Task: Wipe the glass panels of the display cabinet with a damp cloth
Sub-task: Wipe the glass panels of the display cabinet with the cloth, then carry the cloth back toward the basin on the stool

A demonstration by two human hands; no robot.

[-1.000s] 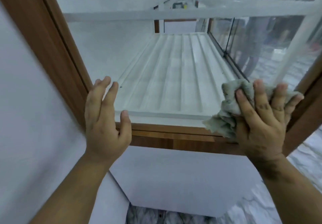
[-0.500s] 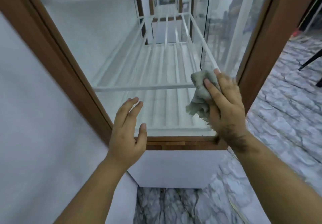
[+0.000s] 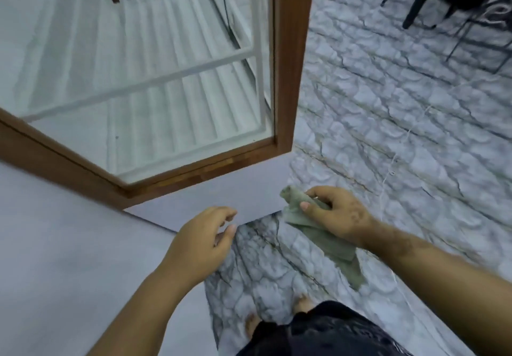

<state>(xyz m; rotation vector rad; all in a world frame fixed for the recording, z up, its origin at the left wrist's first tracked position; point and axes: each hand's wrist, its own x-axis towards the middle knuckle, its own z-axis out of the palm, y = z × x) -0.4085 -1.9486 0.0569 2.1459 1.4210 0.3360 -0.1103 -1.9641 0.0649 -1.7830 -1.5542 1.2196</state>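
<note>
Right hand (image 3: pixel 336 213) grips a grey-green cloth (image 3: pixel 321 233), thumb over the top and fingers curled round the bunched end; the loose end hangs down below the wrist toward the floor. Left hand (image 3: pixel 203 237) holds nothing, fingers loosely curled, thumb tip beside the index. Hands are apart, left one lower and to the left of the right, a strip of floor showing between them. Neither hand touches the cabinet. Glass panel (image 3: pixel 138 78) sits above and left of both hands, set in a brown wooden frame (image 3: pixel 291 59) whose bottom corner is just above the right hand. Through the glass: white ribbed shelf (image 3: pixel 171 122) and a white crossbar (image 3: pixel 138 85). White base panel (image 3: pixel 216 200) of the cabinet runs under the frame, its lower edge right behind the left hand's fingertips; can't tell whether they touch it. White surface (image 3: pixel 55 258) fills the area left of the left forearm. Grey-veined stone floor (image 3: pixel 388 120) lies to the right of and under the hands. Black chair legs (image 3: pixel 415 0) far up-right of the right hand. Bare toes (image 3: pixel 250 325) and dark shorts (image 3: pixel 327 330) below the hands.
</note>
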